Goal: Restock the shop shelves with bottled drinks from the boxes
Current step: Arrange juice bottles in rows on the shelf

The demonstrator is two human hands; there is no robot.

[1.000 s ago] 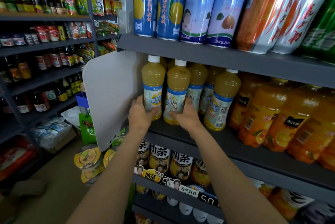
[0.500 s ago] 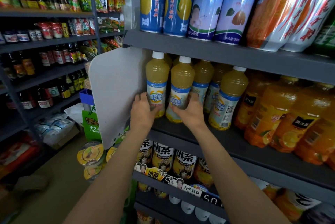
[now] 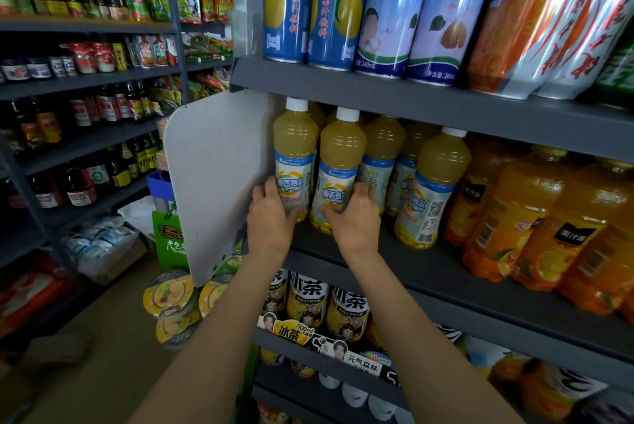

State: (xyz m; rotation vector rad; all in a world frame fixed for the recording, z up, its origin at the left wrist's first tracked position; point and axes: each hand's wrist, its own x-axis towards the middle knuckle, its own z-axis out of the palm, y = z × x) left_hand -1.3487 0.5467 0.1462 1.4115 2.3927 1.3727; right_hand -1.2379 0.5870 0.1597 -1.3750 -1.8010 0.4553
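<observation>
Both arms stretched forward and up, left hand [image 3: 272, 218] gripping left bottle [image 3: 295, 163], right hand [image 3: 356, 218] gripping right bottle [image 3: 339, 173], bottles upright side by side on shelf [image 3: 429, 272]

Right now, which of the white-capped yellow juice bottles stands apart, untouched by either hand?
The rightmost front bottle, beside the orange bottles. The left hand and right hand each hold one of the two bottles at the shelf's left end.

I am seeing both forearms showing bare from the frame's bottom edge to the wrist, no sleeves reaching them; left hand [image 3: 271, 219] and right hand [image 3: 356, 218] are wearing no gloves, rings or watch.
</observation>
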